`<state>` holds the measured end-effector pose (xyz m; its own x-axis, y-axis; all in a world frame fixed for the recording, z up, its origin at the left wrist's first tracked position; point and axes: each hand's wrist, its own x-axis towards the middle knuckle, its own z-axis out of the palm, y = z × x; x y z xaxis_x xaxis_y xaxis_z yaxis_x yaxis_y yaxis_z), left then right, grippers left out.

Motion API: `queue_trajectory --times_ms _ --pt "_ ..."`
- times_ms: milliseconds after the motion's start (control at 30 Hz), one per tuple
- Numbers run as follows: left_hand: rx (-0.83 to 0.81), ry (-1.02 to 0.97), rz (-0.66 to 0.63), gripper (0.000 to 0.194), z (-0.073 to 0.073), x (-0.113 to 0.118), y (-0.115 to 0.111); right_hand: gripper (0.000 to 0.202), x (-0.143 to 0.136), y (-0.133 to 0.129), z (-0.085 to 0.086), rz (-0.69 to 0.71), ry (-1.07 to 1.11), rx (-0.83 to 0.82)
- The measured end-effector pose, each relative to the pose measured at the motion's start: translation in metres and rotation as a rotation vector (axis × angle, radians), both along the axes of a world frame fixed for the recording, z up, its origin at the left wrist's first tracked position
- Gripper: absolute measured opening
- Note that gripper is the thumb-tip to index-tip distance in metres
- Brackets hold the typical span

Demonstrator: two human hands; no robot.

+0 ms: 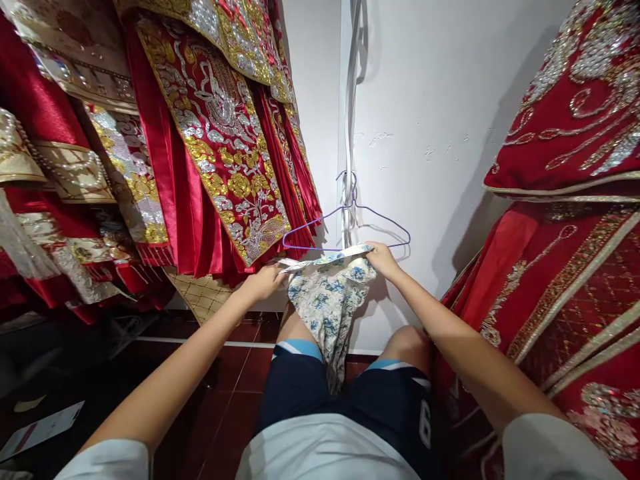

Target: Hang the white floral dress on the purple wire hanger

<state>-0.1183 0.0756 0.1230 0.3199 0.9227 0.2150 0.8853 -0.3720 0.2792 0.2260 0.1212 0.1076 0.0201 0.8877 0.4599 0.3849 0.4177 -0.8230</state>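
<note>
A white cloth with blue flowers [330,300] hangs down in folds between my legs, its upper edge stretched between my two hands. My left hand [267,281] is closed on the left end of that edge. The right end is pinched in my right hand [384,261]. Just behind and above the cloth, a purple wire hanger [350,212] hangs by its hook on a white strap or pole against the wall. The lower bar of the hanger runs close to the cloth's upper edge; whether they touch is hard to tell.
Red embroidered garments [230,153] hang at the left, and more red beaded garments [565,280] hang at the right. A white wall [425,120] stands ahead. On the dark surface at lower left lies a white card [43,430]. Dark red tiles [225,413] cover the floor.
</note>
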Motion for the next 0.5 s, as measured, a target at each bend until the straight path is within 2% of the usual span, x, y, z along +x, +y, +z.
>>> queue_trajectory --times_ms 100,233,333,500 --pt "0.099 -0.042 -0.122 0.042 0.006 0.015 -0.007 0.016 0.022 -0.007 0.004 -0.093 0.014 0.028" --pt "0.239 -0.227 -0.195 0.042 0.026 0.038 -0.011 0.014 0.041 -0.014 0.015 -0.141 0.025 0.033" --pt "0.282 -0.351 -0.242 0.037 0.047 0.055 -0.002 0.014 0.037 -0.017 0.016 -0.142 0.044 0.044" --pt "0.276 -0.537 -0.349 0.022 0.077 0.086 0.024 0.016 0.017 -0.023 0.005 -0.160 0.081 0.091"
